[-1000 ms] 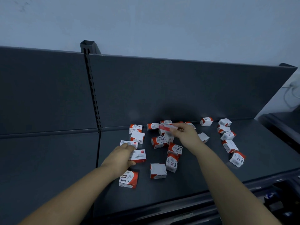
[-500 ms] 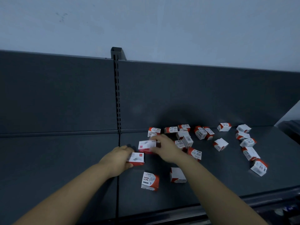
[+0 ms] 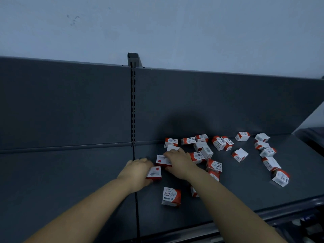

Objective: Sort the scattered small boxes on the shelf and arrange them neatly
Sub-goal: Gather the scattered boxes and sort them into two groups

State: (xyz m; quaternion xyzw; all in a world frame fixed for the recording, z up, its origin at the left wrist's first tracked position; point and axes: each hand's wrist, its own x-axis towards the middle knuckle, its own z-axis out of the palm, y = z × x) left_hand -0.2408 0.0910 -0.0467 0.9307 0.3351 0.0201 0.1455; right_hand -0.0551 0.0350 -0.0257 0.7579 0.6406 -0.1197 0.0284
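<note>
On the dark grey shelf (image 3: 236, 190), just R of the slotted upright (image 3: 133, 102), both hands are side by side. L hand (image 3: 137, 174): fingers curled round the L end of a small red-and-white box (image 3: 155, 173), gripping it. The box lies flat on the deck, white face up w/ a red tab, close to the seam btw the two shelf sections. R hand (image 3: 180, 162): fingers bent over the top of a second box (image 3: 162, 160), thumb tucked at its near edge, so it's pinched btw thumb & fingers. That one sits just behind & R of the first; can't tell if the two touch.

Near the front edge, apart from both hands, a PAPER CLIPS box (image 3: 171, 196) stands alone, printed face toward the camera, "3" on it. A half-hidden box (image 3: 194, 192) beside it is mostly covered by the R forearm. Behind the R hand a loose cluster (image 3: 204, 149) lies at mixed angles, some leaning on each other, w/ a rough row (image 3: 188, 140) along the back panel (image 3: 228, 102).

Further R, well apart from the hands, several more are strewn: a lone box (image 3: 240, 154) mid-shelf, and a ragged line of boxes (image 3: 270, 163) running toward the front. Its end box (image 3: 280, 178) shows a barcode face. Pale wall (image 3: 157, 23) above the panel.
</note>
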